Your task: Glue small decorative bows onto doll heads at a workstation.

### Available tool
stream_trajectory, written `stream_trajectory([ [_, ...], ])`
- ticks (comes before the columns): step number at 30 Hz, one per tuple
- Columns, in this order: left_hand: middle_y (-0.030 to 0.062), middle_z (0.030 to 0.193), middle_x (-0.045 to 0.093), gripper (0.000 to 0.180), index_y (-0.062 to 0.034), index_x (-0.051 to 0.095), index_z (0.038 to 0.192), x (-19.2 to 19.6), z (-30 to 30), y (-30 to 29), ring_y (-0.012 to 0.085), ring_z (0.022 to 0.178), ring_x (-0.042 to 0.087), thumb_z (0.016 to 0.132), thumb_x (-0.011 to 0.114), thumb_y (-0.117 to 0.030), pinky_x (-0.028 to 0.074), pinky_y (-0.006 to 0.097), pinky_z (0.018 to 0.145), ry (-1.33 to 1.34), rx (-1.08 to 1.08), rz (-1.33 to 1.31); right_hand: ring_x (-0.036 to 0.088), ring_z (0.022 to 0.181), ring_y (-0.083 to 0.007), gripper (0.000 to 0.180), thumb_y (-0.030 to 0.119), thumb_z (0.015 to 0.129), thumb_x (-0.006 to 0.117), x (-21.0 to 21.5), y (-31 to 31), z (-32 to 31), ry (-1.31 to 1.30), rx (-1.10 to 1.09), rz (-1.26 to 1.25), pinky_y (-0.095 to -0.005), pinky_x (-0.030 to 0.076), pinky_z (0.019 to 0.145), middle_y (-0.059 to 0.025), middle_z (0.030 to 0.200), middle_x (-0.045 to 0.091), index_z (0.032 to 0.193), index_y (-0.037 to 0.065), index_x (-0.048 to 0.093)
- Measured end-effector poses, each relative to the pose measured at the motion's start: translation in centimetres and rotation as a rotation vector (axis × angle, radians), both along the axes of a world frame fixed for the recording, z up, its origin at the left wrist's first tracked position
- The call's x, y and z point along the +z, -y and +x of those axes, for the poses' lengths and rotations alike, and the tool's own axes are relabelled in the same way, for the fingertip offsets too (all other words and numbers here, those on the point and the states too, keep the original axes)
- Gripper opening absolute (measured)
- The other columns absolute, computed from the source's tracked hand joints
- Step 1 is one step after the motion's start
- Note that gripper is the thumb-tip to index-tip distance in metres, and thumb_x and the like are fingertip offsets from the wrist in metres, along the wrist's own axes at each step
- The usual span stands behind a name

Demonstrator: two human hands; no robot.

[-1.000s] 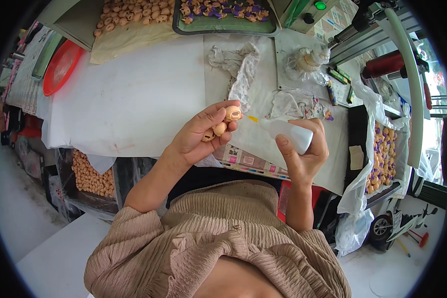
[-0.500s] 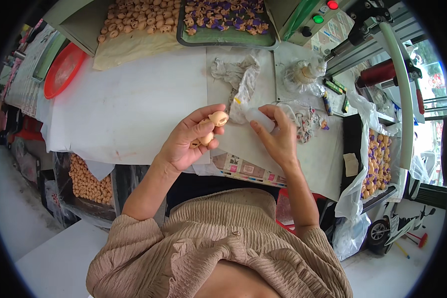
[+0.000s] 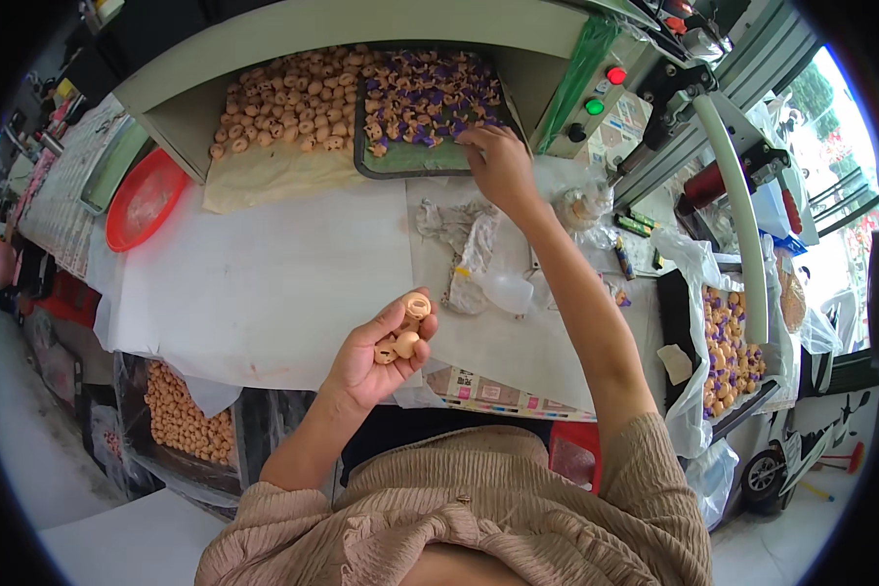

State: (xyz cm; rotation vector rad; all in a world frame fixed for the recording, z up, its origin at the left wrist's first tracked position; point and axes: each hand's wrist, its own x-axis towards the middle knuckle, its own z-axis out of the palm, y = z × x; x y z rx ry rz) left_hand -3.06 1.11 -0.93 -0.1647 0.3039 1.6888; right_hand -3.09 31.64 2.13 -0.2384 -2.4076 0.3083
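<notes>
My left hand (image 3: 373,354) is closed around several small beige hollow plastic doll heads (image 3: 407,344), over the near middle of the table. The uppermost head has an open hole turned up. My right hand (image 3: 500,164) reaches to the right front part of a dark tray (image 3: 415,176). In that tray lie many small beige-and-purple figure pieces (image 3: 422,93). Thumb and forefinger of that hand look apart, close to the pieces, with nothing visible between them. A translucent white squeeze bottle (image 3: 508,291) with a yellow tip lies on the table beside a crumpled rag (image 3: 451,223).
More beige heads (image 3: 298,103) are piled left of the tray under a grey housing. A red basin (image 3: 145,200) stands far left, a box of heads (image 3: 188,415) near left. At right are a lever press (image 3: 747,195) and a plastic-lined box of figures (image 3: 732,352).
My right hand has let go of the squeeze bottle, now lying on the table, and moved forward to the tray. My left hand still holds the heads. The view has shifted.
</notes>
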Motion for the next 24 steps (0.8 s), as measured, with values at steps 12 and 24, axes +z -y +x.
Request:
stream_trajectory([
  [12, 0.0118, 0.119, 0.053, 0.04, -0.0081, 0.046, 0.134, 1.8, -1.3, 2.7, 0.0176, 0.097, 0.056, 0.096, 0.055, -0.012, 0.055, 0.029, 0.079, -0.076, 0.064, 0.035, 0.062, 0.091, -0.0391, 0.023, 0.008, 0.082, 0.06, -1.5, 0.7, -7.4, 0.256, -0.164, -0.108, -0.0463, 0.051, 0.078, -0.018, 0.103, 0.064, 0.104, 0.007, 0.067],
  [24, 0.0044, 0.102, 0.061, 0.04, -0.0048, 0.051, 0.131, -2.4, -1.0, -1.1, 0.0111, 0.078, 0.059, 0.096, 0.059, -0.021, 0.052, 0.025, 0.062, -0.388, 0.017, 0.002, 0.061, 0.098, -0.0148, 0.015, -0.002, 0.085, 0.067, 0.7, 10.8, 10.6, 0.089, 0.365, -0.883, -0.0267, 0.05, 0.081, -0.0098, 0.109, 0.061, 0.1, -0.001, 0.069],
])
